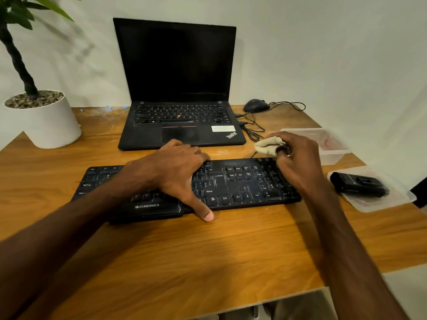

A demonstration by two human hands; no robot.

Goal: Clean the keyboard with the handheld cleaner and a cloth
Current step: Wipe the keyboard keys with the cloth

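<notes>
1. The keyboard [231, 183] lies flat on the tabletop [208, 245], its long axis running left to right, just near of the open laptop [180, 88].

2. The left hand [175, 172] is spread flat, palm down, over the middle of the keyboard. Its fingers reach toward the far edge and its thumb tip rests on the tabletop just off the near edge. It grips nothing — by the look of it, it pins the keyboard in place.

3. The right hand [298, 160] is curled closed around a bunched, pale cloth [269, 146] at the far right corner of the keyboard, above the number pad. The cloth sticks out to the left of the fingers, toward the laptop.

4. The relation that matters: the unwiped keys lie to the left of the right hand, along the keyboard's long axis. So the likely wipe runs leftward from the number pad until it meets the left hand, which would then have to shift.

5. The handheld cleaner [358, 184] — a small black unit — rests on a clear plastic lid [392, 199] on the tabletop, just right of the keyboard and apart from both hands. The right hand is much the nearer to it.

6. A clear tub [335, 153] stands just beyond the right hand.
</notes>
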